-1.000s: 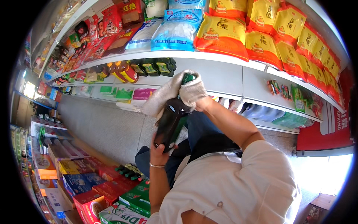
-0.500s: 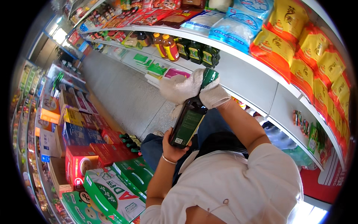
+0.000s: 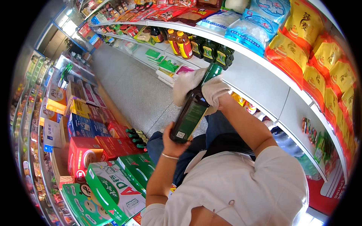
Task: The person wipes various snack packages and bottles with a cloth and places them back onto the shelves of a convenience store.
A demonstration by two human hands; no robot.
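Note:
A dark bottle (image 3: 190,119) with a green label and green neck is held tilted in front of me, its neck pointing up and away. Fingers of my left hand (image 3: 174,145) wrap round its base. A whitish cloth (image 3: 185,86) drapes about the upper part of the bottle, and my right hand (image 3: 220,98) grips it there. Most of the right fingers are hidden under the cloth. The green cap end sticks out beyond the cloth.
Shelves (image 3: 260,84) on the right carry dark sauce bottles (image 3: 209,51), yellow-orange bags (image 3: 290,52) and blue-white bags (image 3: 249,32). Stacked cartons (image 3: 117,188) line the left, with several green-capped bottles (image 3: 136,137) near my knee. A grey floor aisle (image 3: 124,83) runs between.
The cloth has slid down from the bottle's cap, so more of the green neck shows. Both hands keep hold, and the view has shifted slightly.

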